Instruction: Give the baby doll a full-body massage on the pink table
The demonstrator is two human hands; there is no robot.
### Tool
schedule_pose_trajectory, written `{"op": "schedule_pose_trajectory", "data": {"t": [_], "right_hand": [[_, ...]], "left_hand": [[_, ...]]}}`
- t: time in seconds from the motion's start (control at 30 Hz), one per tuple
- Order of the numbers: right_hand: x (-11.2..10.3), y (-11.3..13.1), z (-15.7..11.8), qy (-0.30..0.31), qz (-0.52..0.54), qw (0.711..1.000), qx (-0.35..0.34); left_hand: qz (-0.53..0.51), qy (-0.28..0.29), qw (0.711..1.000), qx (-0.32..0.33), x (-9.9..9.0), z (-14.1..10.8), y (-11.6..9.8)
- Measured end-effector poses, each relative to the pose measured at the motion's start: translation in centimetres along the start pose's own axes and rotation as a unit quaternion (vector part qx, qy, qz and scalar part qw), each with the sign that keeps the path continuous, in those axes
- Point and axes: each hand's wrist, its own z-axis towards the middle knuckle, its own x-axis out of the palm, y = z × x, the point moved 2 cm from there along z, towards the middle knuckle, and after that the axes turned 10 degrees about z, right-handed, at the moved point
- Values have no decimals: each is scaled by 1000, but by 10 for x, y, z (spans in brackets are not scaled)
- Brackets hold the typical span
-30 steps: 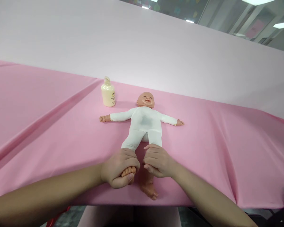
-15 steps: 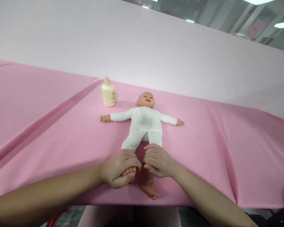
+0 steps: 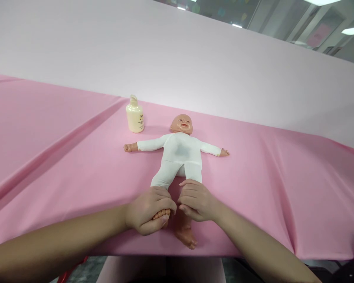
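A baby doll (image 3: 181,153) with a white cloth body lies on its back, head away from me and arms stretched out sideways. My left hand (image 3: 152,210) is closed around the doll's foot (image 3: 161,214) on the left, whose toes show between my thumb and fingers. On the other leg, my right hand (image 3: 197,201) is wrapped round the lower part, just below the white cloth. The second foot (image 3: 187,237) sticks out beneath that hand, near the table's front edge. A greyish patch (image 3: 183,149) marks the doll's chest.
A cream pump bottle (image 3: 135,118) stands upright to the left of the doll's head. Pink cloth with several folds (image 3: 253,177) covers the table. Behind rises a white wall (image 3: 165,59), with glass panels (image 3: 283,23) above it.
Almost nothing differs. My left hand, with the foot in it, has shifted very slightly to the right; my right hand stays on the other leg.
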Motion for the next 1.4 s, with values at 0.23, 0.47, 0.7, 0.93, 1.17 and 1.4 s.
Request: {"op": "schedule_pose_trajectory", "data": {"t": [0.23,0.47,0.7,0.93,1.17,1.4], "right_hand": [[0,0,0,15,-7,1000,10],[1,0,0,1,-4,1000,2],[1,-1,0,10,-4,1000,6],[1,-1,0,26,-13,1000,12],[1,-1,-1,24,-11,1000,12],[1,-1,0,17,-5,1000,10]], "left_hand": [[10,-4,1000,7,2,0,0],[21,3,1000,3,4,-1,1],[15,16,1000,6,3,0,0],[9,32,999,25,4,-1,0],[35,39,997,51,3,0,-2],[50,28,996,64,3,1,-5]]}}
